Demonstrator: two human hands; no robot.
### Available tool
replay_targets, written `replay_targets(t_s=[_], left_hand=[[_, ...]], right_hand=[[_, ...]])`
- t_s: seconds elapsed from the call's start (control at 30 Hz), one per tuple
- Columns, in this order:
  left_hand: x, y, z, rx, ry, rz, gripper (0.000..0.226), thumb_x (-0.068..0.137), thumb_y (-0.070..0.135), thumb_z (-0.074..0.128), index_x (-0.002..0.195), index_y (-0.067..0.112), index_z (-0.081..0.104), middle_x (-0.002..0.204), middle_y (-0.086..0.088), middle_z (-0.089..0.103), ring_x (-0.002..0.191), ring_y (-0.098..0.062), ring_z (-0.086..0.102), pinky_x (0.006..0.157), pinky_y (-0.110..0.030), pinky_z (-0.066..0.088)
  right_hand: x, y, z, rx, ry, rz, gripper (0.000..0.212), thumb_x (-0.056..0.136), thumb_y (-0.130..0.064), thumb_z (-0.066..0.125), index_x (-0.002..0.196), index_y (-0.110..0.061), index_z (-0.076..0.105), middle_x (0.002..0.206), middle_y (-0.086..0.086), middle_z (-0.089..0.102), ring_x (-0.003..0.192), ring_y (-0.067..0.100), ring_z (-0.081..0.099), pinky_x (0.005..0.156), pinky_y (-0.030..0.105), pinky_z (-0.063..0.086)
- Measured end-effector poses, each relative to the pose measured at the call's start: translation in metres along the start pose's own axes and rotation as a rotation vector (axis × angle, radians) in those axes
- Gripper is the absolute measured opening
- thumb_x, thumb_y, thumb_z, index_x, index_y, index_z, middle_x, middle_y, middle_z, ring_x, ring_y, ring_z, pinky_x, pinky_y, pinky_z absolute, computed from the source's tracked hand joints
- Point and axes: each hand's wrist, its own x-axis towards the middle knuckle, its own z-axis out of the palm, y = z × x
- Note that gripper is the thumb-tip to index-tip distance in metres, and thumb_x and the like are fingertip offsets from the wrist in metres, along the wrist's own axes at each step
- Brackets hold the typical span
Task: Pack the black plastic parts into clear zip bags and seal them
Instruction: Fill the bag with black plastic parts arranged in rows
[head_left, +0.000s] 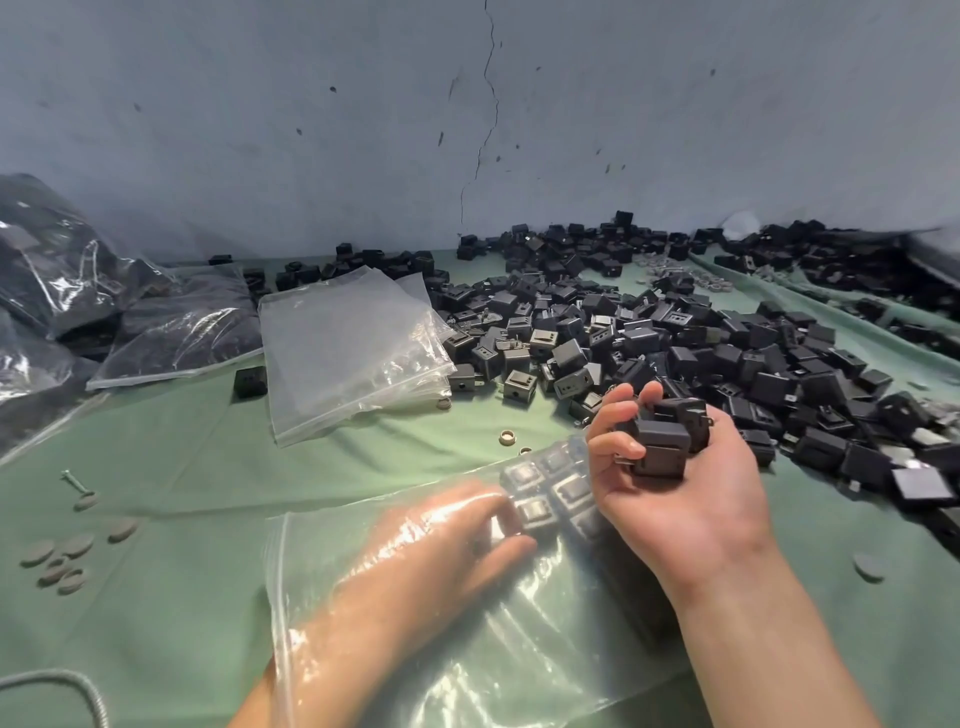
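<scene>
the left hand (447, 540) lies inside a clear, glossy bag (467, 649) flat on the green cloth (156, 467), seen through wrinkled film. its fingers reach forward, and fingertips and thumb seem to pinch one of the packed parts (550, 493), boxy black plastic blocks set side by side at the bag's far end. the film blurs the exact grip.

the right hand (675, 483) hovers palm up just beside them, fingers curled round a handful (662, 441) of the same matte, square-edged blocks.

behind it spreads a big loose pile (675, 332) of them, reaching to the cracked grey wall (311, 130). a stack of empty bags (348, 348) lies left of the pile, filled bags (192, 322) further left. flat grey discs (67, 556) and a small metal ring (506, 438) dot the cloth.
</scene>
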Motion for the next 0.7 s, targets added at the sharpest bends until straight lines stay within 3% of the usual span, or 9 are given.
replay_targets(t_s=[0.07, 0.13, 0.2, 0.27, 0.4, 0.47, 0.53, 0.6, 0.7], left_hand=[[-0.001, 0.006, 0.000, 0.014, 0.044, 0.036, 0.028, 0.085, 0.074, 0.041, 0.091, 0.049, 0.051, 0.084, 0.052, 0.049, 0.065, 0.025, 0.052, 0.052, -0.006, 0.044], [0.000, 0.010, -0.002, 0.050, 0.093, 0.075, 0.031, 0.082, 0.075, 0.037, 0.090, 0.049, 0.052, 0.078, 0.059, 0.041, 0.069, 0.033, 0.044, 0.053, 0.002, 0.037], [0.000, 0.008, -0.002, 0.089, 0.097, 0.080, 0.033, 0.081, 0.076, 0.036, 0.098, 0.053, 0.052, 0.073, 0.043, 0.053, 0.067, 0.030, 0.046, 0.052, -0.004, 0.040], [0.000, 0.003, -0.003, 0.112, 0.049, 0.063, 0.019, 0.087, 0.071, 0.037, 0.101, 0.064, 0.046, 0.072, 0.027, 0.058, 0.066, 0.021, 0.053, 0.058, -0.010, 0.047], [-0.014, -0.004, -0.012, 0.075, 0.086, 0.058, 0.022, 0.098, 0.052, 0.043, 0.119, 0.059, 0.047, 0.087, 0.026, 0.062, 0.078, 0.016, 0.058, 0.069, -0.011, 0.050], [-0.027, -0.002, -0.012, 0.005, 0.213, 0.025, 0.020, 0.100, 0.030, 0.051, 0.113, 0.043, 0.059, 0.087, 0.023, 0.064, 0.072, 0.017, 0.059, 0.064, -0.008, 0.049], [-0.048, -0.007, -0.022, -0.156, 0.299, -0.074, 0.024, 0.096, 0.004, 0.055, 0.095, 0.021, 0.072, 0.075, 0.003, 0.068, 0.056, 0.004, 0.061, 0.050, -0.007, 0.043], [-0.072, -0.022, -0.040, -0.129, 0.311, -0.108, 0.033, 0.093, -0.001, 0.057, 0.075, 0.022, 0.071, 0.071, -0.005, 0.070, 0.060, -0.007, 0.065, 0.051, -0.013, 0.045], [-0.103, -0.039, -0.060, 0.055, 0.458, -0.145, 0.029, 0.092, 0.003, 0.056, 0.071, 0.023, 0.060, 0.062, 0.009, 0.061, 0.058, -0.008, 0.054, 0.057, -0.020, 0.040]], right_hand=[[0.000, 0.001, 0.000, -0.011, 0.000, 0.005, 0.023, 0.094, -0.027, 0.045, 0.084, -0.017, 0.063, 0.091, 0.004, 0.062, 0.062, 0.014, 0.057, 0.042, 0.019, 0.040], [-0.001, 0.002, 0.000, -0.026, 0.005, 0.005, 0.022, 0.094, -0.026, 0.045, 0.085, -0.017, 0.063, 0.092, 0.004, 0.062, 0.062, 0.014, 0.056, 0.042, 0.019, 0.040], [-0.003, 0.004, -0.001, -0.040, 0.008, 0.008, 0.022, 0.093, -0.026, 0.046, 0.084, -0.017, 0.063, 0.094, 0.003, 0.061, 0.062, 0.013, 0.056, 0.042, 0.019, 0.040], [-0.005, 0.005, -0.003, -0.038, 0.011, 0.010, 0.021, 0.092, -0.026, 0.047, 0.084, -0.017, 0.064, 0.096, 0.003, 0.061, 0.063, 0.013, 0.057, 0.043, 0.019, 0.042], [-0.010, 0.010, -0.007, -0.005, 0.013, 0.008, 0.018, 0.092, -0.026, 0.050, 0.086, -0.016, 0.064, 0.102, 0.003, 0.062, 0.069, 0.016, 0.062, 0.052, 0.023, 0.053], [-0.015, 0.014, -0.009, 0.022, 0.007, -0.011, 0.016, 0.090, -0.024, 0.053, 0.087, -0.014, 0.065, 0.102, 0.005, 0.063, 0.075, 0.018, 0.064, 0.062, 0.027, 0.058], [-0.021, 0.021, -0.011, 0.046, -0.014, -0.014, 0.014, 0.088, -0.021, 0.056, 0.087, -0.011, 0.066, 0.099, 0.010, 0.065, 0.077, 0.021, 0.066, 0.070, 0.033, 0.061], [-0.027, 0.028, -0.013, 0.051, -0.047, -0.002, 0.013, 0.085, -0.021, 0.058, 0.089, -0.010, 0.066, 0.096, 0.014, 0.066, 0.077, 0.024, 0.068, 0.071, 0.037, 0.062], [-0.036, 0.038, -0.016, 0.048, -0.096, 0.008, 0.015, 0.081, -0.021, 0.061, 0.092, -0.012, 0.066, 0.100, 0.013, 0.065, 0.078, 0.026, 0.069, 0.076, 0.041, 0.061]])
